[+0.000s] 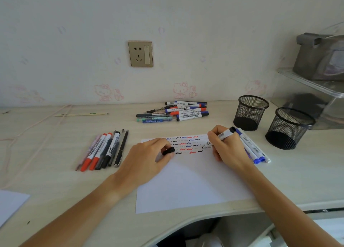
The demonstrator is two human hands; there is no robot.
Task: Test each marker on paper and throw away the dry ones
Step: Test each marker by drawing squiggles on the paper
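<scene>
Black marker pinched in right hand, tip on paper at the end of the last squiggle row, left hand gripping its cap and pinning the sheet: draw slow, light stroke, judge ink density, then recap.

Paper centre on desk; marker row left, marker pile behind, two mesh cups right.
</scene>
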